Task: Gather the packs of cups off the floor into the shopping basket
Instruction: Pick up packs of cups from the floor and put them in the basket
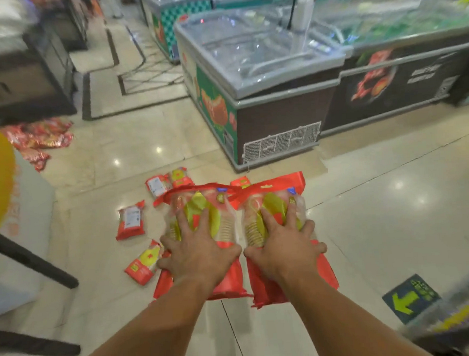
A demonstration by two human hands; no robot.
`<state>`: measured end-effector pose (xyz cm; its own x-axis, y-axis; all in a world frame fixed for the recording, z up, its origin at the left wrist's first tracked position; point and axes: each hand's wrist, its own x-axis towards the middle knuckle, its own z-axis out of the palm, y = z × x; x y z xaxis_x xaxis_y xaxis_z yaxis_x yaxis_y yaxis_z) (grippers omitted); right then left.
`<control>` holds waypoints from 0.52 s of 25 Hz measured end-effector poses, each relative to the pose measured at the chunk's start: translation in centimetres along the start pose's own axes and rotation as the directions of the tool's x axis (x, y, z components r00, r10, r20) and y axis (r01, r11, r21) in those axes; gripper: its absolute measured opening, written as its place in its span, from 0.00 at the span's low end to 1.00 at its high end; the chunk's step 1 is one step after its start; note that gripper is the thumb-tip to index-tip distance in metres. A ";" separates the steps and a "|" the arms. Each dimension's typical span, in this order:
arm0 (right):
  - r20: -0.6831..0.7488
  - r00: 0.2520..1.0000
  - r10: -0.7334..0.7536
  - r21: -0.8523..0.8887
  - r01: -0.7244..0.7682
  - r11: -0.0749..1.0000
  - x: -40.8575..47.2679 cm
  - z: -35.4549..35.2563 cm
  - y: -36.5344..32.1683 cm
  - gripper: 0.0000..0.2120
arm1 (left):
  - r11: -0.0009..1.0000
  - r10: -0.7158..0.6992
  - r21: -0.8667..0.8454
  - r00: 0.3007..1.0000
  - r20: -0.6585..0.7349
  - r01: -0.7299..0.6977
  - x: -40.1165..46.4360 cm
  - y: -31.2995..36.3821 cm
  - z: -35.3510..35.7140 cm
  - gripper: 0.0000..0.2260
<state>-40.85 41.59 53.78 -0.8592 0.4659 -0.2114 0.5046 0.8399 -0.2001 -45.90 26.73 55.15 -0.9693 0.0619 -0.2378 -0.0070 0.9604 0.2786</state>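
Two red and clear packs of cups with gold labels are lifted above the floor, side by side. My left hand (198, 249) grips the left pack (199, 208) from above, fingers spread over its middle. My right hand (285, 244) grips the right pack (274, 202) the same way. Several more red packs lie on the tiles beyond and to the left: one (131, 221) flat, one (144, 262) near my left wrist, two (169, 181) further off. No shopping basket shows in the head view.
A chest freezer (261, 71) with glass lids stands ahead on the right, with a second one (405, 80) beside it. A yellow and white stand (8, 209) with dark legs is at the left. Red wrappers (39, 137) are scattered at the far left. A green arrow sticker (409, 299) marks the floor.
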 end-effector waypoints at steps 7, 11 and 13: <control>-0.178 0.968 0.177 0.067 -0.168 0.984 -18.5 -10.3 5.0 0.47 | 0.967 0.251 -0.021 0.966 -0.067 -0.253 -17.4 3.1 -8.0 0.47; -0.251 0.920 0.300 0.113 -0.280 0.953 -28.2 -13.9 9.7 0.46 | 0.919 0.391 -0.024 0.917 -0.073 -0.394 -26.6 5.8 -9.3 0.46; -0.289 0.888 0.359 0.147 -0.329 0.933 -33.0 -15.0 12.6 0.46 | 0.885 0.462 -0.027 0.883 -0.077 -0.465 -31.4 7.5 -9.5 0.46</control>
<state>-7.43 41.02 72.61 -0.6059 0.7953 0.0168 0.7660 0.5890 -0.2575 -17.80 29.43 73.57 -0.8785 0.4776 -0.0092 0.4382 0.8134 0.3825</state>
